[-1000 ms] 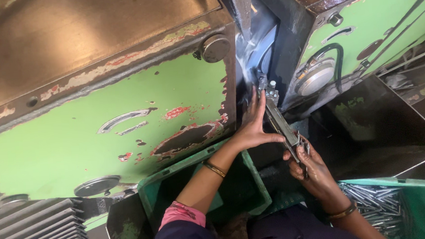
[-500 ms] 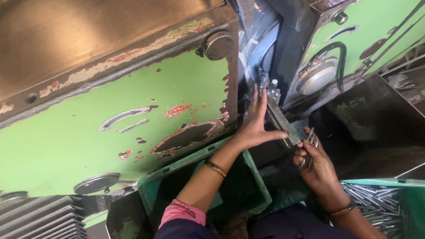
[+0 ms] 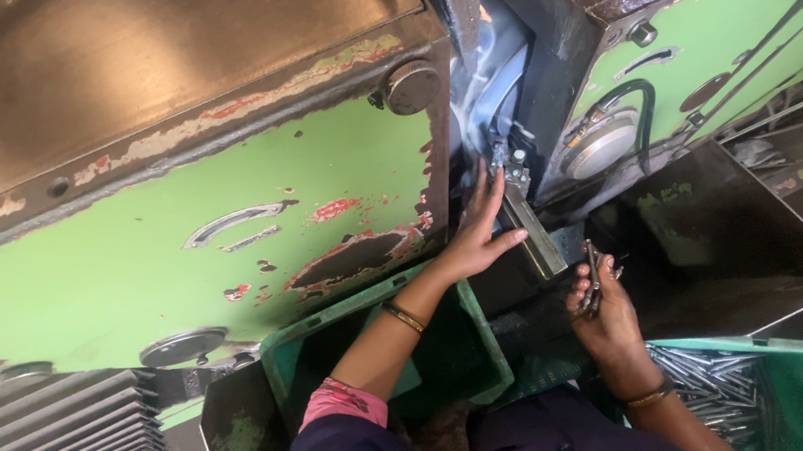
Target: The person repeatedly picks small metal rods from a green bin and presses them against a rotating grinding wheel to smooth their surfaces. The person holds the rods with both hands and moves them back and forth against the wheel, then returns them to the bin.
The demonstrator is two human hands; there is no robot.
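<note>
My left hand reaches up into the gap of a worn green machine, fingers spread and resting against a slanted metal guide rail. It holds nothing that I can see. To the right and lower, my right hand is closed around a small bundle of thin metal rods that stick up out of the fist. A bangle sits on each wrist.
A green crate at the lower right holds several more metal rods. Another green crate stands under my left arm. Grey ribbed bellows lie at the lower left. A dark sloped metal chute runs to the right.
My right hand has drawn back from the guide rail, down and to the right, with the rods in it. My left hand has stayed on the rail.
</note>
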